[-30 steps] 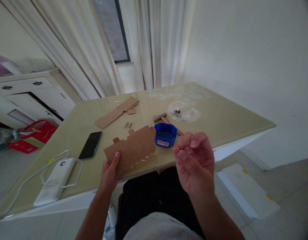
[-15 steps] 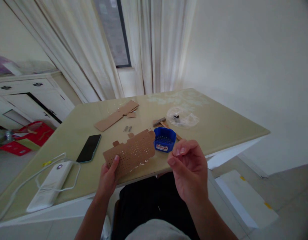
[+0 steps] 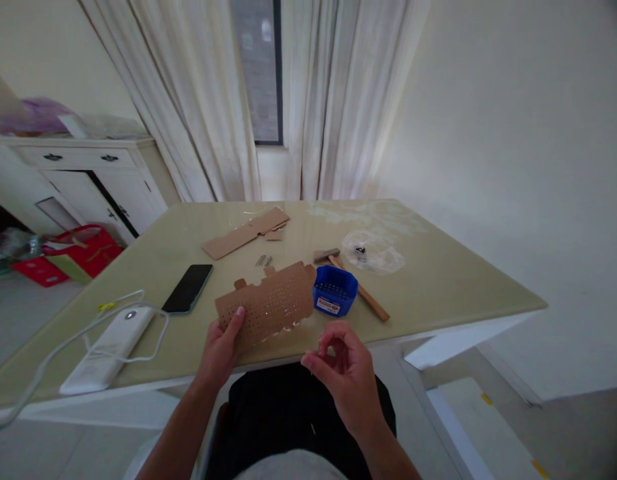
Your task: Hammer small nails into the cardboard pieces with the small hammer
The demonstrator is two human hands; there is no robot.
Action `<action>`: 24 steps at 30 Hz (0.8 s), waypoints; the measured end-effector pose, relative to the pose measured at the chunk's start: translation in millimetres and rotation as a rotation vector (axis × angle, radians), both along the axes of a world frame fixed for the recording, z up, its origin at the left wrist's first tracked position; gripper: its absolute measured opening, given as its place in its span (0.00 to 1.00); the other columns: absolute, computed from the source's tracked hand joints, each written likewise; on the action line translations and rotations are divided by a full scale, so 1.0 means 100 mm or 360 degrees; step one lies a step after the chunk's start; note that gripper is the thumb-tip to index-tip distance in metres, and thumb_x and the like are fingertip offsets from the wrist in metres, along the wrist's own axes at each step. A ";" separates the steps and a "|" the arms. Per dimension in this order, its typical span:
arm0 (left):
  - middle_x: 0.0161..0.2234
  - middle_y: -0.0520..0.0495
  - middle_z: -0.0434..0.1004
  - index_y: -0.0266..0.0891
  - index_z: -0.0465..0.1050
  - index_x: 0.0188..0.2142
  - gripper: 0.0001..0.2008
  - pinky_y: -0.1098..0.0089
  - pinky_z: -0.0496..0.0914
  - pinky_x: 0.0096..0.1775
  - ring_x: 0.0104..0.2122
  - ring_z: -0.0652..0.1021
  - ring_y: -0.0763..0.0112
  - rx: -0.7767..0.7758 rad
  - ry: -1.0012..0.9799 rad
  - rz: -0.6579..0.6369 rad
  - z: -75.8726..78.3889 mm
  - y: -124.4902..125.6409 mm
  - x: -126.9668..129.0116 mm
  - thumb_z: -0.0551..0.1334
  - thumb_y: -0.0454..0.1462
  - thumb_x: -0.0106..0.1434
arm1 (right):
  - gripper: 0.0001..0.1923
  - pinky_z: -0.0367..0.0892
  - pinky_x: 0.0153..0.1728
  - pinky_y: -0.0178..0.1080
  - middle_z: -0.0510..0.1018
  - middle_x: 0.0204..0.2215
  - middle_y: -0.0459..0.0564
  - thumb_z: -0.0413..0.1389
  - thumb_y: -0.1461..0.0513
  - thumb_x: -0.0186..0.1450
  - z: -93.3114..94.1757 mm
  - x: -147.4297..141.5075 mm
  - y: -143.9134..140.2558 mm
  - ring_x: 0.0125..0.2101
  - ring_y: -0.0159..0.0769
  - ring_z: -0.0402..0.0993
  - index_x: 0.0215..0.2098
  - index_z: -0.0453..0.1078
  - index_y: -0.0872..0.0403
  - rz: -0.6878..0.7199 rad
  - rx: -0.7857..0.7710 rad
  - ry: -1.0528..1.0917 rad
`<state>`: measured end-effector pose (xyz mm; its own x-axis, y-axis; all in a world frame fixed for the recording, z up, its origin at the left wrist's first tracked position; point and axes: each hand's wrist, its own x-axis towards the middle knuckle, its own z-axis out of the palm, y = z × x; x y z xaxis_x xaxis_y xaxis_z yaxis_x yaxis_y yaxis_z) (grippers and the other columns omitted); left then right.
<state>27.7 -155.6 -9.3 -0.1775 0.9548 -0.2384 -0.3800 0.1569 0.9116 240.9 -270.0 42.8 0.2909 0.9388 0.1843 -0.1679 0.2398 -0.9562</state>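
Note:
My left hand (image 3: 221, 353) grips a brown cardboard piece (image 3: 281, 297) at its lower left corner, thumb on top. Many small holes run across the cardboard, and its lower edge is torn. Held tilted, it rises over the table's front edge. My right hand (image 3: 345, 377) is above my lap with thumb and forefinger pinched; whatever is between them is too small to make out. A small blue plastic basket (image 3: 345, 303) with a white label stands just beyond that hand. Behind it lies a hammer (image 3: 373, 300) with a wooden handle, its head to the left.
On the table (image 3: 298, 233) are a cardboard strip (image 3: 233, 240), several small metal pieces (image 3: 264, 261), a clear plastic bag (image 3: 385, 257) with dark bits, a phone (image 3: 189, 289) and a white device (image 3: 108, 353) with a cable. A white box (image 3: 481, 427) sits at floor level, right.
My right hand has moved left and down toward the cardboard, uncovering the hammer handle. The view has shifted slightly. My left hand keeps hold of the cardboard.

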 end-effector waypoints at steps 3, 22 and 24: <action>0.44 0.38 0.89 0.34 0.81 0.51 0.33 0.56 0.81 0.56 0.52 0.87 0.49 0.0098 0.0014 0.0094 -0.05 0.04 0.00 0.81 0.52 0.53 | 0.20 0.72 0.33 0.33 0.73 0.33 0.42 0.77 0.54 0.60 -0.14 -0.02 -0.04 0.31 0.31 0.70 0.38 0.73 0.51 0.0059 -0.0130 -0.0073; 0.42 0.47 0.79 0.41 0.64 0.68 0.38 0.69 0.78 0.40 0.41 0.83 0.63 0.0439 0.0459 0.0490 -0.16 -0.02 0.03 0.71 0.54 0.66 | 0.15 0.69 0.38 0.40 0.79 0.35 0.48 0.63 0.50 0.70 -0.93 0.11 -0.21 0.35 0.40 0.75 0.44 0.75 0.52 0.0430 -0.0505 -0.0650; 0.41 0.49 0.77 0.40 0.65 0.65 0.37 0.70 0.76 0.38 0.39 0.82 0.64 0.0473 0.0510 0.0598 -0.19 -0.06 0.00 0.71 0.55 0.65 | 0.11 0.70 0.40 0.41 0.80 0.36 0.49 0.60 0.54 0.71 -1.18 0.29 -0.29 0.36 0.41 0.76 0.45 0.75 0.52 0.0366 -0.0552 -0.0908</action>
<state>28.1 -162.1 -28.2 -0.5368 0.8299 0.1519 -0.0578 -0.2157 0.9747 269.8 -299.3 -75.0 0.0250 0.9971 -0.0721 0.3724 -0.0762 -0.9249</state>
